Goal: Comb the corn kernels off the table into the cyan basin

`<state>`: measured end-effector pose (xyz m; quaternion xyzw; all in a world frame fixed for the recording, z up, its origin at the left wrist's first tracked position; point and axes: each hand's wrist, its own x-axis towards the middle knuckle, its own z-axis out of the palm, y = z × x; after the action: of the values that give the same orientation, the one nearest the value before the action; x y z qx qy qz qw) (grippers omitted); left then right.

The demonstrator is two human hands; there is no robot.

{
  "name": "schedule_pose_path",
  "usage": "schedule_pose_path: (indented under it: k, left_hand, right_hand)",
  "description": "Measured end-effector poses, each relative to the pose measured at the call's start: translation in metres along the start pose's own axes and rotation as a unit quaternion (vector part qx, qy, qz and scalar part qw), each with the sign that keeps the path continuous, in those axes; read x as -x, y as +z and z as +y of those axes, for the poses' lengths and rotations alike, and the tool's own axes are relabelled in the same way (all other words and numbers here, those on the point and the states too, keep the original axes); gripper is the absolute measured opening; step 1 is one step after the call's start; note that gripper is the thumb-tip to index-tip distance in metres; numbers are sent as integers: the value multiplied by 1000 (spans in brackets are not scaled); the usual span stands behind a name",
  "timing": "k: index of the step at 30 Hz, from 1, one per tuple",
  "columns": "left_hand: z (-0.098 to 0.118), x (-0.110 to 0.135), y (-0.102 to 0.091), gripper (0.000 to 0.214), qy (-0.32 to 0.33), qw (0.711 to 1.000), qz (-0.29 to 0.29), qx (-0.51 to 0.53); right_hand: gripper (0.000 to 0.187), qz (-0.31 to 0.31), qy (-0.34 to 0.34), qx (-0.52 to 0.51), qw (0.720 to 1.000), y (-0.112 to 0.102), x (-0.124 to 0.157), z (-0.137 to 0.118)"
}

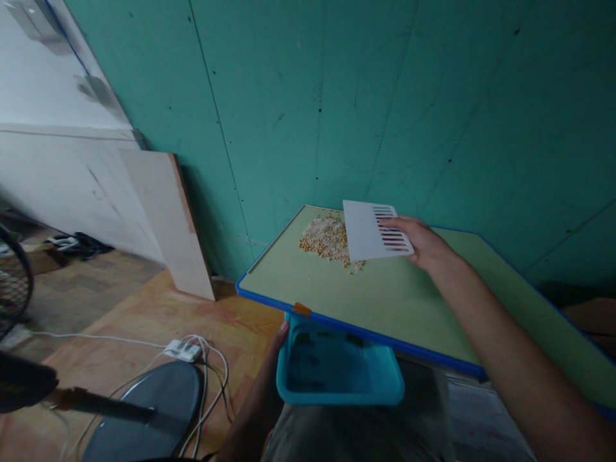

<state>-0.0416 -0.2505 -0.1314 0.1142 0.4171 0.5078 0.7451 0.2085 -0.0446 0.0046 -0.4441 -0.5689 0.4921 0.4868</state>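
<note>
My right hand [423, 242] grips a flat white scraper [362, 231] by its slotted end, above the table [366, 301]. The scraper's plain edge stands at the right side of a spread of yellow kernels mixed with white grains [327, 237]; whether it touches the tabletop I cannot tell. Below the table's front edge, my left hand [278, 343] holds a blue plastic basket [341, 396] by its left side, thumb at the rim. Its other fingers are hidden. The basket sits just under the edge, over my lap, with its mouth facing up.
A green wall [308, 115] rises behind the table. An orange patch [302, 309] marks the table's blue edging. On the left are a leaning board [168, 221], a power strip [183, 350] with loose cables, and a stand with a round base [144, 410].
</note>
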Motion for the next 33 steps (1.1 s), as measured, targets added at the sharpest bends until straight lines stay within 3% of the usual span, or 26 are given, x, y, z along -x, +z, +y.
schedule_pose_path:
  k: [4,9,12,15,20,23,29,33]
  left_hand:
    - [-1,3,3,72,2,1000,12,-7]
    - [-5,4,3,76,1,1000,-16,16]
    - [-9,2,2,80,-12,998,-43,37]
    - [-13,-1,-1,80,-41,992,-92,72]
    - [-18,-6,-7,76,-53,980,-161,101]
    - [-16,-6,-7,76,-33,986,-141,80]
    - [-17,-6,-14,74,-30,988,-122,90]
    - [-22,-18,-28,67,-25,992,-84,94]
  right_hand:
    - [30,-42,5,-59,997,7,6,6]
    - [44,28,-139,21,990,0,12,9]
    - [49,47,-186,76,978,-4,13,9]
    - [47,80,-178,71,978,-3,12,10]
    - [56,95,-92,58,990,-4,8,15]
    - [65,82,-77,42,993,-5,8,16]
    - [55,138,-208,98,963,-8,11,16]
    - [53,137,-229,152,952,-7,13,18]
